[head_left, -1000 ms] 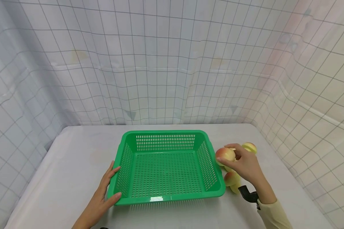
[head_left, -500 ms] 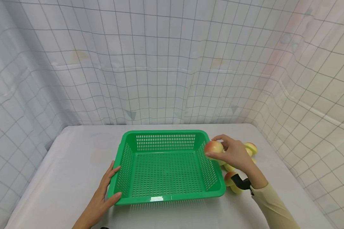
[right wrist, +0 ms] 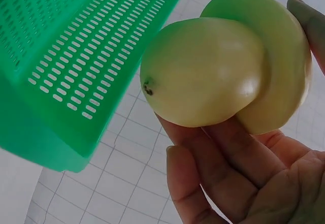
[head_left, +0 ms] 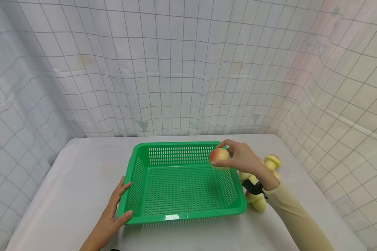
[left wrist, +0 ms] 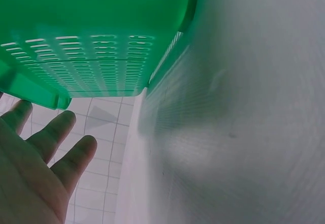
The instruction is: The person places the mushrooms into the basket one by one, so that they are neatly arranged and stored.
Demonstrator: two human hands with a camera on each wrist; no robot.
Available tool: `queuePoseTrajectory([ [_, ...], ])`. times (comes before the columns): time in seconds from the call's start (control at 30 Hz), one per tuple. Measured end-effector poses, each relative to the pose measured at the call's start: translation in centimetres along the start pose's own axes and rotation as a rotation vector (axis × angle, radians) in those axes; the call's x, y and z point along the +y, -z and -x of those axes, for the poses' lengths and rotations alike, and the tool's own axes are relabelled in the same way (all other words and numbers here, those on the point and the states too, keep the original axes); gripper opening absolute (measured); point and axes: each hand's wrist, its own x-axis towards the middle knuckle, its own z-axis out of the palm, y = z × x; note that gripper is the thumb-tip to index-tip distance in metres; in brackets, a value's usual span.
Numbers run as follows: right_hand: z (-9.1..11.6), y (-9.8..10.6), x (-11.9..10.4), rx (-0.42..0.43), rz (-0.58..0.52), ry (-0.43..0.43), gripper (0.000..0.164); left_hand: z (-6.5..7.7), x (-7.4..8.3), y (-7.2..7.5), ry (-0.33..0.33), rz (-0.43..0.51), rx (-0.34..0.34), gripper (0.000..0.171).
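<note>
A green plastic basket [head_left: 207, 215] with slotted walls stands on the white table. My left hand [head_left: 106, 219] rests against its left side, fingertips and thumb at the rim. In the left wrist view, the spread fingers [left wrist: 73, 165] are straight, just below the rim. My right hand [head_left: 245, 159] pinches a mushroom [head_left: 219, 155] with a red-and-yellow cap, held up over the basket's far right corner. From the right wrist, the mushroom's pale stem [right wrist: 198, 71] points toward the basket, a small dark mark at its end, while fingers and thumb clasp the cap.
Several more mushrooms [head_left: 272, 161] lie in a loose cluster on the table right of the basket, partly hidden by the right forearm. A white gridded curtain [head_left: 176, 69] hangs behind the table and along both sides.
My right hand has carried the mushroom left and upward, from beside the right rim to over the basket. The left hand and the basket stay where they were.
</note>
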Motion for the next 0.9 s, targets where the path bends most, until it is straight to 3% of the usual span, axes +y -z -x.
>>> queuePoseTrajectory([
  [0.17, -1.2, -0.3, -0.6, -0.031, 0.001, 0.039, 0.051, 0.0, -0.1, -0.1, -0.002, -0.001, 0.005, 0.074],
  [0.9, -7.3, -4.0, -3.3, -0.177, -0.135, 0.041, 0.047, 0.1, -0.9, -0.5, -0.039, -0.002, 0.036, 0.071],
])
